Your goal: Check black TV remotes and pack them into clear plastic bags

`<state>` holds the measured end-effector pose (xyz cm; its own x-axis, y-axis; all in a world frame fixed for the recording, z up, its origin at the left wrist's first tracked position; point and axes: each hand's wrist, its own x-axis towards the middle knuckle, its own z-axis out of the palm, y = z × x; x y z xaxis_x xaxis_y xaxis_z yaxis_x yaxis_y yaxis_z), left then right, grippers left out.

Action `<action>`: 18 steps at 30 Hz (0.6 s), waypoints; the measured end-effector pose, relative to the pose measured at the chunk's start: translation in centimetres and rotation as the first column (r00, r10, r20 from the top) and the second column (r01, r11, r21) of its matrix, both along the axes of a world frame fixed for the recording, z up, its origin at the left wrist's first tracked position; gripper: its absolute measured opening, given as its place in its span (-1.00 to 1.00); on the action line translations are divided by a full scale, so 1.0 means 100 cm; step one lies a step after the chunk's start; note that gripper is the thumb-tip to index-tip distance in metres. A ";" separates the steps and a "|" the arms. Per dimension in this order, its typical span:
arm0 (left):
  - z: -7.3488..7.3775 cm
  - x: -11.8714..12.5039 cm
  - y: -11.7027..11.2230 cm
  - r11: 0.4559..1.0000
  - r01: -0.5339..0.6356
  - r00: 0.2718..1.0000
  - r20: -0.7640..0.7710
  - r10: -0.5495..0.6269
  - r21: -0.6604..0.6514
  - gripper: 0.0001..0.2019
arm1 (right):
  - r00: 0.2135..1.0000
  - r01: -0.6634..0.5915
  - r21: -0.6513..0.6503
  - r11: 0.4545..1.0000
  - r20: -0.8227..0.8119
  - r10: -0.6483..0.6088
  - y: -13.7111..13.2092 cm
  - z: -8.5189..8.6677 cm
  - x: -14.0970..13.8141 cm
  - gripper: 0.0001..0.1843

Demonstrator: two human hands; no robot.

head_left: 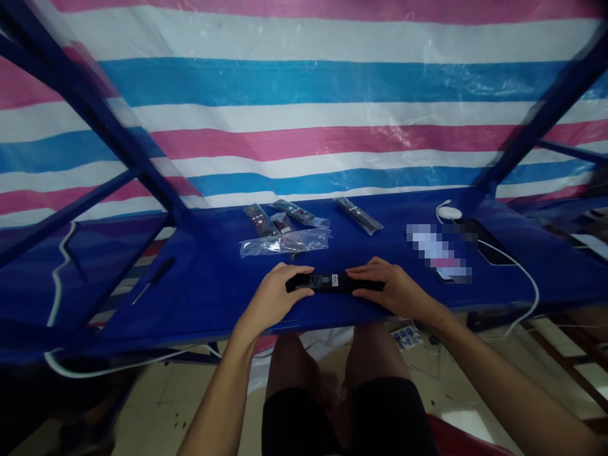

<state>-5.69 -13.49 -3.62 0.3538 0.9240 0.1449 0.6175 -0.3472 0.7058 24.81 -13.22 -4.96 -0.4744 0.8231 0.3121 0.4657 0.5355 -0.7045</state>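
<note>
My left hand (280,294) and my right hand (380,285) grip the two ends of a black remote control (327,283), which lies flat on the blue tabletop (199,297) with a small white label on its face. Just beyond my hands lies a crumpled clear plastic bag (285,242). Behind it are several black remotes in clear plastic sleeves, including one (260,220) at the left and one (358,214) at the right.
A small screwdriver (154,280) lies left of my hands. To the right are a pixelated patch (437,252), a black phone (484,240) and a white cable (527,278). Blue metal frame bars (90,107) and a striped tarpaulin (304,82) stand beyond the table.
</note>
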 end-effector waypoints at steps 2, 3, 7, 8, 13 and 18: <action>0.000 0.000 0.000 1.000 -0.004 1.000 -0.006 0.004 -0.015 -0.63 | 1.000 -0.010 -0.019 1.000 0.005 0.010 0.002 -0.001 -0.001 -0.61; 0.000 0.000 0.001 1.000 -0.004 1.000 -0.006 0.004 -0.018 -0.63 | 1.000 -0.011 -0.025 1.000 0.008 0.011 0.002 -0.001 -0.001 -0.61; -0.005 0.000 -0.001 1.000 -0.007 1.000 -0.003 0.007 -0.009 -0.62 | 1.000 -0.005 -0.017 1.000 0.014 0.006 0.001 -0.003 -0.004 -0.56; -0.006 -0.001 -0.002 1.000 -0.002 1.000 -0.002 0.002 -0.002 -0.62 | 1.000 -0.001 -0.016 1.000 0.012 0.002 0.000 -0.003 -0.004 -0.54; 0.004 -0.005 -0.004 0.988 0.020 0.999 0.022 -0.024 0.153 -0.54 | 0.997 0.079 -0.041 0.996 -0.010 -0.080 -0.004 -0.003 0.003 -0.54; 0.033 -0.004 0.033 0.904 0.063 0.996 -0.082 -0.031 0.424 -0.65 | 0.941 0.275 -0.139 0.951 -0.165 -0.296 -0.003 -0.004 0.019 -0.58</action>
<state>-6.12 -10.16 -0.31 0.4191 0.7622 0.4934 0.6364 -0.6342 0.4391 26.69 -13.50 -5.40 -0.1580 0.9502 0.2687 0.4463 0.3114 -0.8390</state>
